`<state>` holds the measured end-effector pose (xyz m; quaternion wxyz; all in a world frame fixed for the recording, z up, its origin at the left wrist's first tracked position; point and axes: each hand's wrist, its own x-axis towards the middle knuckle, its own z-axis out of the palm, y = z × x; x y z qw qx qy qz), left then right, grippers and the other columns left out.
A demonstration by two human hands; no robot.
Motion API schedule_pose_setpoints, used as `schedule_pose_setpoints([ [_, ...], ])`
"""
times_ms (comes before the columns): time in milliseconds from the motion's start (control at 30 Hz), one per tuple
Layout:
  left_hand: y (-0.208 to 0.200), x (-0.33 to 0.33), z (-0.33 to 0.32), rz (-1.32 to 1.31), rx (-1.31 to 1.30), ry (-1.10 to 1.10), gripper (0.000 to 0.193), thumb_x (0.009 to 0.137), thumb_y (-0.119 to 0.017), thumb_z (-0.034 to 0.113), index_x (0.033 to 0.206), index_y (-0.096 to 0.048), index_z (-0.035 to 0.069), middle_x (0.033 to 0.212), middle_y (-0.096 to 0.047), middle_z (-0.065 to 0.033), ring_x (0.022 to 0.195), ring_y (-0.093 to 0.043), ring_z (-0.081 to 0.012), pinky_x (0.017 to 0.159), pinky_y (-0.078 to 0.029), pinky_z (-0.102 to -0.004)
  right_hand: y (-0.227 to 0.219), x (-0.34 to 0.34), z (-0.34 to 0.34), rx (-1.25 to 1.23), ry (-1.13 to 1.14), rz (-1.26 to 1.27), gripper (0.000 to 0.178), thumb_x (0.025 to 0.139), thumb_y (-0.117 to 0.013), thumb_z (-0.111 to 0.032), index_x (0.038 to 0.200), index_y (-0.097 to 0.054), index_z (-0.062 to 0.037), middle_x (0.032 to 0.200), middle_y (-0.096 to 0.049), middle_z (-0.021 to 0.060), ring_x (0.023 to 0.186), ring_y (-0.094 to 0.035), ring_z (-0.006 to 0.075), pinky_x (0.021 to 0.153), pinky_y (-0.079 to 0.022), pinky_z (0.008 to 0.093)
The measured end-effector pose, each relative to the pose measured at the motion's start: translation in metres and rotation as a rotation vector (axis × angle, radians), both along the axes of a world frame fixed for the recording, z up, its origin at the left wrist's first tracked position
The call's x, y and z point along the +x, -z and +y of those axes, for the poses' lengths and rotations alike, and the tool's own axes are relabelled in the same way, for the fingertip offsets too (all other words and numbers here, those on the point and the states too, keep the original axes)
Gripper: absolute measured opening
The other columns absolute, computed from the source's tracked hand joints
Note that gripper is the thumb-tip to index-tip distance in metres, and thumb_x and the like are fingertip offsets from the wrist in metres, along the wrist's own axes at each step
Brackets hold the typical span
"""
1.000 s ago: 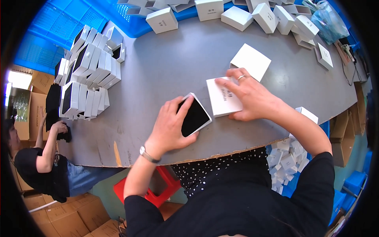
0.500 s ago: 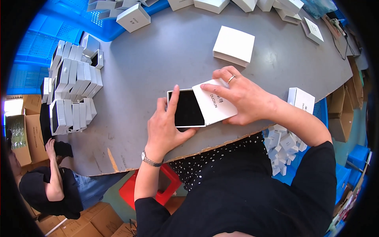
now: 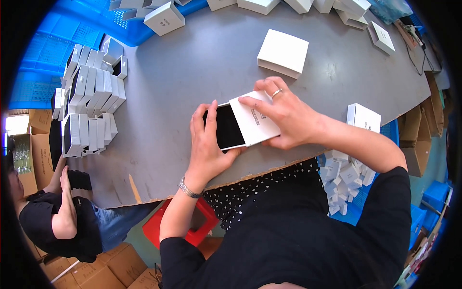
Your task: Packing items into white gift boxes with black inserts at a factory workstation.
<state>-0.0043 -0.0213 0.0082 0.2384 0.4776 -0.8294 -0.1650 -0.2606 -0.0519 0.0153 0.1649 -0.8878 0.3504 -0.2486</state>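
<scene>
Holding a black-faced white tray partway inside a white sleeve over the near side of the grey worktop. Clasping the tray's left end in the left grip, closed around it, and the sleeve in the right grip, closed too, with one finger stretched across the top. Farther out, sharing the worktop with a plain white box beyond the right grip, stacked white trays at the left and scattered white boxes toward the far edge.
</scene>
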Motion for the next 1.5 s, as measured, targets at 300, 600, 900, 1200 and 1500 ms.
schedule_pose_setpoints([
  [300, -0.004, 0.003, 0.005, 0.170, 0.127, -0.037, 0.120, 0.068, -0.091, 0.030, 0.159, -0.019, 0.000, 0.153, -0.030, -0.0272, 0.144, -0.027, -0.0446, 0.118, -0.030, -0.0524, 0.007, 0.006, -0.009, -0.044, 0.025, -0.036, 0.098, 0.054, -0.087, -0.022, 0.145, -0.052, -0.0137, 0.135, -0.045, 0.0261, 0.124, -0.042, 0.0456, 0.105, -0.043, 0.0545],
  [600, 0.000, -0.023, 0.012, 0.768, 0.321, -0.086, 0.102, 0.095, -0.052, 0.059, 0.163, -0.002, 0.002, 0.170, 0.003, -0.0220, 0.158, 0.006, -0.0366, 0.126, 0.000, -0.0486, 0.013, 0.011, -0.009, -0.046, 0.068, -0.005, 0.101, 0.054, -0.087, -0.025, 0.147, -0.051, -0.0128, 0.137, -0.044, 0.0273, 0.127, -0.039, 0.0450, 0.110, -0.036, 0.0538],
  [900, 0.033, -0.024, 0.005, 0.864, 0.288, -0.116, 0.077, 0.110, -0.033, 0.044, 0.162, -0.001, -0.002, 0.171, 0.001, -0.0192, 0.158, 0.002, -0.0308, 0.126, -0.002, -0.0428, 0.011, 0.025, -0.004, -0.024, -0.085, -0.018, 0.097, 0.058, -0.087, -0.032, 0.145, -0.050, -0.0099, 0.135, -0.045, 0.0278, 0.126, -0.041, 0.0471, 0.107, -0.038, 0.0549],
  [1200, -0.004, 0.001, -0.007, 0.519, 0.085, -0.255, 0.085, 0.094, -0.069, 0.039, 0.159, -0.028, 0.003, 0.167, -0.012, -0.0249, 0.156, -0.009, -0.0424, 0.125, -0.016, -0.0503, -0.025, 0.006, -0.002, 0.007, 0.002, 0.305, 0.098, 0.060, -0.087, -0.034, 0.148, -0.049, -0.0127, 0.142, -0.041, 0.0251, 0.134, -0.037, 0.0464, 0.113, -0.031, 0.0551],
  [1500, -0.108, 0.266, -0.050, -0.243, -0.544, -1.231, 0.088, 0.071, -0.086, 0.053, 0.141, -0.051, 0.013, 0.144, -0.041, -0.0209, 0.137, -0.037, -0.0409, 0.114, -0.028, -0.0569, -0.055, -0.155, 0.063, -0.006, 0.767, 0.535, 0.087, 0.065, -0.079, -0.032, 0.144, -0.052, -0.0091, 0.152, -0.039, 0.0252, 0.143, -0.034, 0.0460, 0.118, -0.026, 0.0538],
])
